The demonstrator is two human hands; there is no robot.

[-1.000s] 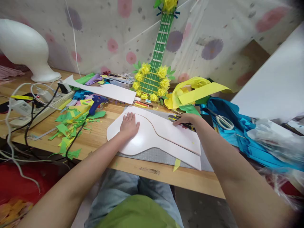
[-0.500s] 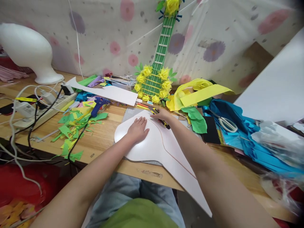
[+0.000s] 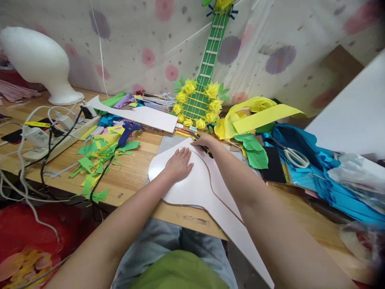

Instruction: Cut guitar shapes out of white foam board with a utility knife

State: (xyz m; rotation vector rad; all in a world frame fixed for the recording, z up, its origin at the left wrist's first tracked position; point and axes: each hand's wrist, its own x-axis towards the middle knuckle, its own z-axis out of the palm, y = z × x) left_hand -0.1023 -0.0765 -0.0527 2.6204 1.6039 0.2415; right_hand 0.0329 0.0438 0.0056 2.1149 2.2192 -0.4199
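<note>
Grained tabletop — smooth curved board, hands

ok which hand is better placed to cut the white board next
Probably the right hand: it holds the yellow-and-black cutter near the white board's far edge, while the left hand lies flat on the board.

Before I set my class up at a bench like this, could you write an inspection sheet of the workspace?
Surface: wooden table, front edge scuffed; grey mat partly covered.
Work things: white board overhangs the front edge; knife.
Clutter: paper scraps, glue gun, scissors.
Hands: left hand flat on the board; right hand holds the knife.
Cables: tangled around the power strip.
Surroundings: foam head, flowered toy guitar; other people, nothing seen.
</note>
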